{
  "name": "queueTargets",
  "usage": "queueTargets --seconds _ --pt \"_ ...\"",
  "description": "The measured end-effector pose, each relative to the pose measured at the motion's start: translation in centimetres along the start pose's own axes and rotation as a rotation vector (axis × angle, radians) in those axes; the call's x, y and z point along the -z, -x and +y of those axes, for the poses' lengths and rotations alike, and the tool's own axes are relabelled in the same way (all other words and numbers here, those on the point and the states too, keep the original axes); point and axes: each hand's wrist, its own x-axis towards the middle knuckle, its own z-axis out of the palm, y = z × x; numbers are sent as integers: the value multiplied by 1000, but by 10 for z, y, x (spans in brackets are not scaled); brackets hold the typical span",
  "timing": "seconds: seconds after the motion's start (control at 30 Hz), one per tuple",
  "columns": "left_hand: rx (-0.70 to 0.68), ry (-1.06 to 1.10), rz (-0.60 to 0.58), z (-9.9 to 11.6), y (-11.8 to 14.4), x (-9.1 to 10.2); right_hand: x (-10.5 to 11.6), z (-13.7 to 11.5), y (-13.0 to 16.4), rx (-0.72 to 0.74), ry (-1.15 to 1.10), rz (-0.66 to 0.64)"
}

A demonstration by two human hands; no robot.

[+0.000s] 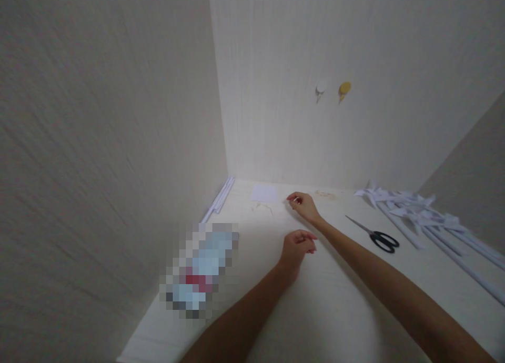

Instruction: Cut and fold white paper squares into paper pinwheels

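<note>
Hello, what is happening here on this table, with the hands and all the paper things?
A person reaches both bare hands over a pale table set in a corner. The right hand is near a small white paper square, fingers pinched; whether it holds anything is too small to tell. The left hand hovers, loosely curled and apparently empty. Black-handled scissors lie to the right, beside a pile of white paper pinwheels on sticks. More white sticks lie along the left wall.

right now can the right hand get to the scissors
Probably yes: the scissors lie flat on the table just right of the right hand and its forearm, with nothing between them; the paper sticks lie farther right.
</note>
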Motion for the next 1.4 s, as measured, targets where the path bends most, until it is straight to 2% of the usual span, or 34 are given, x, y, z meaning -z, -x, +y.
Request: queueTargets --seconds 0.1,0.2,0.33,0.53,0.63,0.7,0.73,0.8,0.87,0.97,1.1,1.4 --pt "16 39 -3 0 0 1 -21 12 -18 -45 -75 63" --pt "22 42 -32 2 1 1 -30 25 -28 -104 -141 144" --pt "58 6 -46 6 5 0 -30 37 -32 -154 -220 196" --pt "90 -170 -27 16 0 -6 -31 41 -33 -169 -297 163" --pt "50 -404 -68 39 -24 -7 -33 41 -34 -171 -309 152" --pt "-42 -698 -84 58 -48 -3 -34 41 -34 -174 -304 138" --pt "-107 -900 -61 68 -61 1 -34 40 -34 -174 -296 131" --pt "-265 -1303 75 82 -85 11 -34 39 -34 -166 -278 131" --pt "-316 -1684 184 90 -104 25 -33 36 -34 -159 -249 132" --pt "-264 -1785 196 88 -120 47 -33 32 -34 -146 -203 117" --pt "-220 -1875 151 75 -127 67 -32 26 -32 -102 -126 86" --pt "-146 -1968 86 65 -128 74 -26 14 -21 -17 188 -47"
